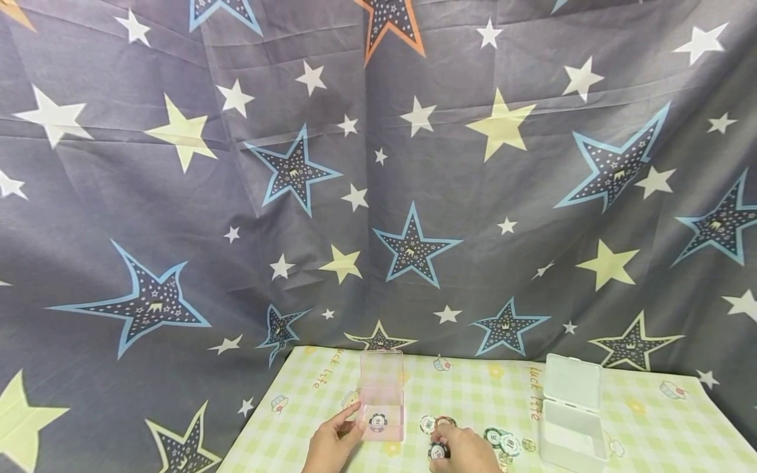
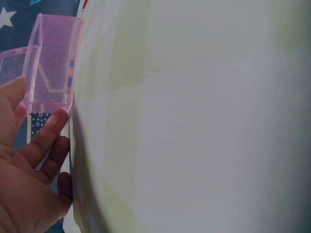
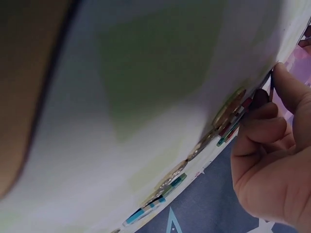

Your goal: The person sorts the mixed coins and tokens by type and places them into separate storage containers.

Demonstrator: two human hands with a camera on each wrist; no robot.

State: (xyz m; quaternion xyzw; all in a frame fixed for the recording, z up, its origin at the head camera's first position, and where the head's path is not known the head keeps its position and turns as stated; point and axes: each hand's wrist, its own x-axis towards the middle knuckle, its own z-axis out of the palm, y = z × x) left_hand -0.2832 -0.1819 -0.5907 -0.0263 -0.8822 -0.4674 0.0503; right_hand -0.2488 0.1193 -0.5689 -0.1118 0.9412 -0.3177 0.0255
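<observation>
A pink see-through box [image 1: 397, 420] stands with its lid raised, and a black-and-white poker chip [image 1: 378, 422] shows inside. My left hand [image 1: 334, 440] is at its left side, thumb and fingertips right at the wall; the left wrist view shows those fingers fairly straight. With thumb and forefinger, my right hand [image 1: 467, 450] pinches a black poker chip [image 1: 437, 451], seen edge-on in the right wrist view. Just beyond that hand lie a cream chip [image 1: 428, 424] and a red chip [image 1: 447, 421], the latter partly hidden by the fingers.
Right of my right hand lie green-edged chips [image 1: 509, 445] and gold coins [image 1: 529, 445]. A white box [image 1: 573, 437] with its lid up stands farther right. The checked tablecloth [image 1: 284, 427] ends at a star-printed curtain [image 1: 367, 263].
</observation>
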